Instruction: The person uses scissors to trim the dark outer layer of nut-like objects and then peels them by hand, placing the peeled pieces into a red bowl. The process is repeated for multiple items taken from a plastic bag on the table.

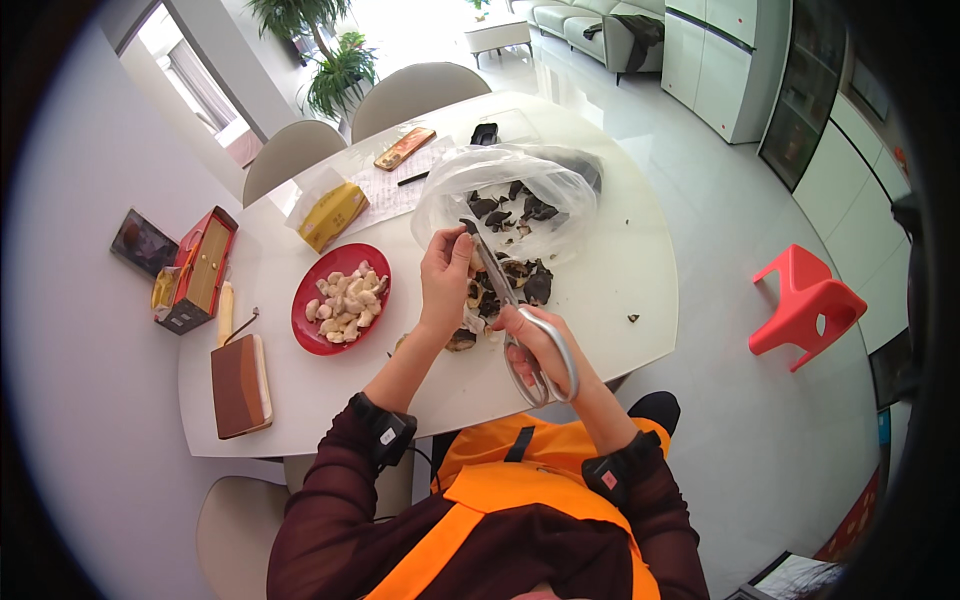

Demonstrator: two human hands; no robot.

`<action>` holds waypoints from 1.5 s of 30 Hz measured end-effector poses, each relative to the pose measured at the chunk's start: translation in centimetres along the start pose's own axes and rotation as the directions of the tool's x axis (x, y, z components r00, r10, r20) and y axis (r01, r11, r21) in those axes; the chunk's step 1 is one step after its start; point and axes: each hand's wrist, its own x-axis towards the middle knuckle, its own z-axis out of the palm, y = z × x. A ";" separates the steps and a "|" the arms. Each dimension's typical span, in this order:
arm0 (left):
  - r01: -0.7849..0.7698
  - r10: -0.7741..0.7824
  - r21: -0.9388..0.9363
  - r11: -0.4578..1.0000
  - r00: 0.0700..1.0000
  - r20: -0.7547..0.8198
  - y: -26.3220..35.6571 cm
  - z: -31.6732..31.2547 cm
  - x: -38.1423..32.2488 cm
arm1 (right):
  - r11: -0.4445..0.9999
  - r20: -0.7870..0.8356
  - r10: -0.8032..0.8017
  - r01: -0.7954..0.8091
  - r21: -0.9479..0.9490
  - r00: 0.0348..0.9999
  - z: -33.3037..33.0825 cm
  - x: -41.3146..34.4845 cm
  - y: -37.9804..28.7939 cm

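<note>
My left hand [444,279] grips a partly dark, pale-fleshed piece that looks like a water caltrop [477,261], its black tip showing above the fingers. My right hand [541,346] has its fingers through the grey handles of a pair of scissors [491,266]. The blades point up and away, lying against the piece; their exact spread is hard to see. Under and beside the blades lie dark cut shells [537,283] in a loose heap on the white table. Left of my left hand, a red plate [306,279] holds several peeled whitish kernels [346,304].
Beyond my hands, a clear plastic bag [442,202] lies open with dark shells inside. A yellow tissue pack [334,216], a phone [405,148], written sheets [382,191], a brown notebook [238,386] and a red box [202,270] are on the table [630,225]. A red stool [806,307] stands right.
</note>
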 end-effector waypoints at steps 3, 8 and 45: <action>-0.009 0.008 0.039 0.999 1.000 0.011 -0.2 -0.1 0.1 | 0.999 0.016 0.022 -0.022 0.036 1.000 -0.1 0.2 -0.3; -0.073 0.069 0.080 0.994 0.997 0.044 0.0 -0.1 0.2 | 0.991 0.069 0.092 -0.098 0.086 0.993 -0.1 0.3 -0.7; -0.136 0.129 0.191 0.972 0.991 0.048 1.0 2.2 -0.8 | 0.998 -0.090 -0.064 0.065 0.005 0.994 -0.3 0.1 0.7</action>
